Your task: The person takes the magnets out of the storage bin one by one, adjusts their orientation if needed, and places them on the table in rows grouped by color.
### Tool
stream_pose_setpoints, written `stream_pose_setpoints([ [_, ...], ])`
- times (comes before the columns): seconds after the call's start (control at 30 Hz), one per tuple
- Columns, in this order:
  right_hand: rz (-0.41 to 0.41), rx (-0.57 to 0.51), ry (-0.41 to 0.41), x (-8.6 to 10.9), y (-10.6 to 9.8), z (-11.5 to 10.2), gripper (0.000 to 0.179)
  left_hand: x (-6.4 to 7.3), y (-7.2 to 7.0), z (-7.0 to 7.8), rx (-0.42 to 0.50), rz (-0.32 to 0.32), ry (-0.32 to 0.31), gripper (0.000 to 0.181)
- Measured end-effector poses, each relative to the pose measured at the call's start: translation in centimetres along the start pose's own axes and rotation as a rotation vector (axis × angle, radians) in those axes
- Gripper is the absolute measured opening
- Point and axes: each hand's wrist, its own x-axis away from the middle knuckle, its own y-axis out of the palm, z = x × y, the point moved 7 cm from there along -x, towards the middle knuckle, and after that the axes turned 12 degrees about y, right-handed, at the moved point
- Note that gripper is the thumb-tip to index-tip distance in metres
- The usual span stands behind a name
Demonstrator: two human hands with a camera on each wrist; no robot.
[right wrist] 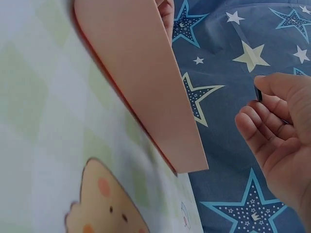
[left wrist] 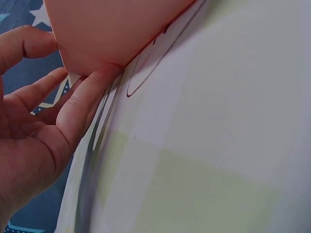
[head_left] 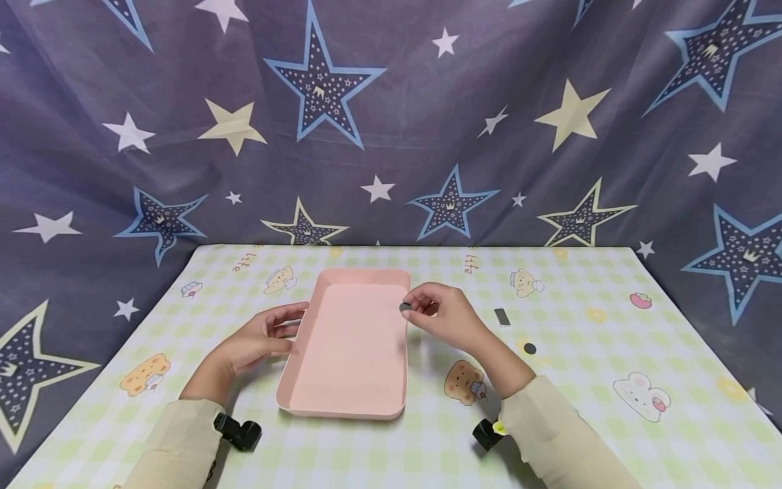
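A shallow pink tray (head_left: 348,346) lies on the tablecloth in the middle of the head view. My left hand (head_left: 259,339) touches its left outer wall with spread, fairly straight fingers; in the left wrist view the thumb (left wrist: 92,99) rests low on that wall. Above the tray's right rim, my right hand (head_left: 446,314) pinches a small dark disc (head_left: 405,307) between thumb and fingertips. The right wrist view shows this disc (right wrist: 258,92) edge-on, apart from the tray wall (right wrist: 141,73). Nothing is visible inside the tray.
To the right of my right hand lie a small dark rectangular piece (head_left: 501,317) and another dark disc (head_left: 529,348) on the checked tablecloth (head_left: 580,421). A dark star-patterned curtain (head_left: 391,136) hangs behind the table's far edge.
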Motion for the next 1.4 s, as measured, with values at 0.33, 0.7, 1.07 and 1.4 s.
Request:
stream_pose_setpoints([
  [0.33, 0.081, 0.049, -0.016, 1.5, -1.7, 1.0, 0.011, -0.1, 0.0, -0.2, 0.001, -0.003, 0.001, 0.082],
  [0.7, 0.157, 0.047, -0.005, 3.1, -3.7, 1.9, 0.015, 0.0, -0.1, -0.1, -0.002, 0.007, -0.009, 0.083],
  [1.07, 0.215, 0.058, -0.050, 4.7, -5.6, 2.3, 0.014, 0.0, 0.0, 0.0, -0.002, -0.002, 0.009, 0.082],
  [1.4, 0.253, 0.060, -0.065, 5.7, -7.0, 3.1, 0.016, -0.1, -0.1, -0.3, -0.008, 0.004, -0.009, 0.084],
])
